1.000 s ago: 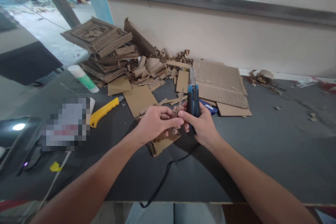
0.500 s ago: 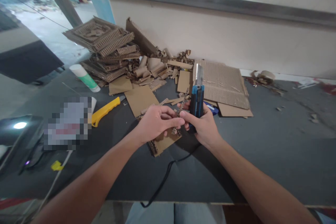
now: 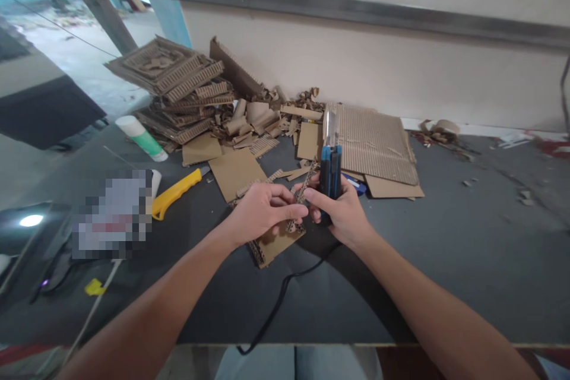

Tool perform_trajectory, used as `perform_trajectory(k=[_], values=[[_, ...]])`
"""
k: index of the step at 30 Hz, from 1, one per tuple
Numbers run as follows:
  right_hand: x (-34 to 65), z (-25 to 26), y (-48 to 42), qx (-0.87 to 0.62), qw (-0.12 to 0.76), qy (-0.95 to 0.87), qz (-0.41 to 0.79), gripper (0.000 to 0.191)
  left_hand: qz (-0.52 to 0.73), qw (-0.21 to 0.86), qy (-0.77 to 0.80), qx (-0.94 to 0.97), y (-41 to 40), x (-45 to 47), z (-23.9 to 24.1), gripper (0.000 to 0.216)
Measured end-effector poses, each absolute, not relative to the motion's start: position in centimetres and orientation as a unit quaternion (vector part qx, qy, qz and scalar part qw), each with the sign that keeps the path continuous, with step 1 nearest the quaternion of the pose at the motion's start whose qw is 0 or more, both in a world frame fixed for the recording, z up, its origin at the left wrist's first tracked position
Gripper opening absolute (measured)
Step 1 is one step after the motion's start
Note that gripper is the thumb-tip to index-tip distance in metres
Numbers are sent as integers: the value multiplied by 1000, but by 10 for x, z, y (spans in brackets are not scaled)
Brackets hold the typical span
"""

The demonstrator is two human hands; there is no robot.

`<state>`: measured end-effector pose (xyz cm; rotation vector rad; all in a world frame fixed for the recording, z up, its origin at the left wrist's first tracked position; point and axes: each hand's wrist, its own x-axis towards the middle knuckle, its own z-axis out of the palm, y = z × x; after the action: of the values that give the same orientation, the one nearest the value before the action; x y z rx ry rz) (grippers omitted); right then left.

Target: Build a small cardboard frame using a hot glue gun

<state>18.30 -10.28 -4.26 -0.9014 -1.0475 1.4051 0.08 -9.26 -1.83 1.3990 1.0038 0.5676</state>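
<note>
My right hand (image 3: pixel 350 217) is closed around a black-and-blue utility knife (image 3: pixel 330 172), its wide metal blade extended and pointing away from me. The thumb and a finger of that hand also touch a narrow corrugated cardboard strip (image 3: pixel 309 177). From the other side, my left hand (image 3: pixel 258 214) has its thumb and fingers pinched at the strip's lower part; the fingertips partly hide it. Below both hands a brown cardboard piece (image 3: pixel 278 246) with layered corrugated edges lies on the dark table (image 3: pixel 214 303).
A yellow-handled cutter (image 3: pixel 178 191) and a green-and-white tube (image 3: pixel 143 139) lie left. Behind are stacked cardboard frames (image 3: pixel 178 80), paper scraps (image 3: pixel 256 116) and a corrugated sheet (image 3: pixel 369 145). A blue object (image 3: pixel 357 184) sits beyond my right hand. A black cable (image 3: pixel 280 303) crosses the front edge.
The view has shifted slightly. Both hands keep nearly the same pose at the cardboard strip, and the utility knife stays upright in my right hand.
</note>
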Motion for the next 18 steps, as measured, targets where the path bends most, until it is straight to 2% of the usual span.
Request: perform_trajectory(k=[5, 10, 14, 18], values=[[184, -41, -101, -367, 565, -446, 589, 33, 259, 596, 422, 632, -97, 4, -14, 34], [185, -35, -97, -364, 584, -429, 585, 34, 298, 451, 448, 712, -104, 17, -6, 30], [190, -26, -93, -360, 593, -426, 581, 33, 239, 316, 484, 780, -100, 29, 8, 24], [203, -18, -93, -373, 602, -422, 566, 32, 172, 290, 486, 807, -94, 45, 23, 25]])
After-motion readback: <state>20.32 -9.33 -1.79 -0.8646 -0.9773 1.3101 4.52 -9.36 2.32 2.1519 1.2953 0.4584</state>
